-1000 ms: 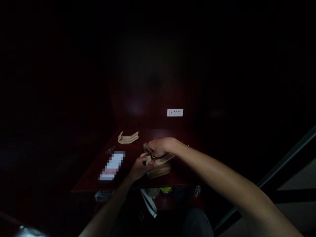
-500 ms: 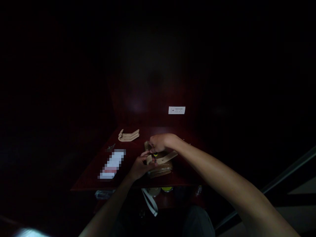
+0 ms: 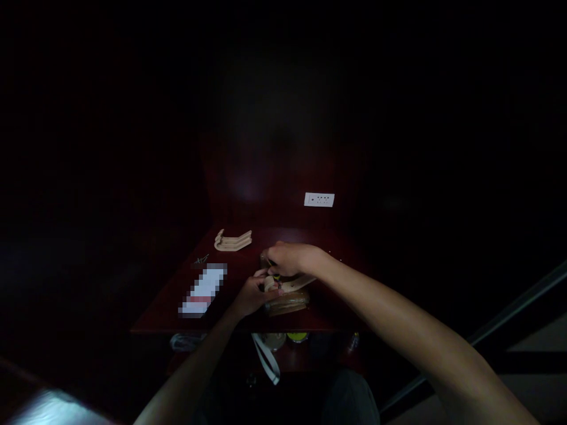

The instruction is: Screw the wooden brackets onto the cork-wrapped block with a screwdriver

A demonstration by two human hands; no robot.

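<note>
My left hand (image 3: 253,295) grips the near end of a curved beige wooden piece (image 3: 295,285), which rests over a flat brown wooden block (image 3: 287,303). Above it, my right hand (image 3: 290,260) is closed around a small yellow-and-black screwdriver (image 3: 276,276), partly hidden by my fingers. The screwdriver's tip is at the beige piece, but the exact contact is hidden. Farther back lies a similar beige curved piece (image 3: 233,240), and several small screws (image 3: 201,260) sit near it.
A pixelated white paper (image 3: 204,290) lies on the dark red table (image 3: 168,313), left of my hands. A white wall socket panel (image 3: 319,199) is behind. Below the front table edge are a white strap (image 3: 266,358), a yellow-lidded tin (image 3: 296,337) and a small bottle (image 3: 353,341).
My right hand has dropped lower over the screwdriver, hiding more of it. The beige piece has turned slightly in my left hand. The whole view has shifted a little.
</note>
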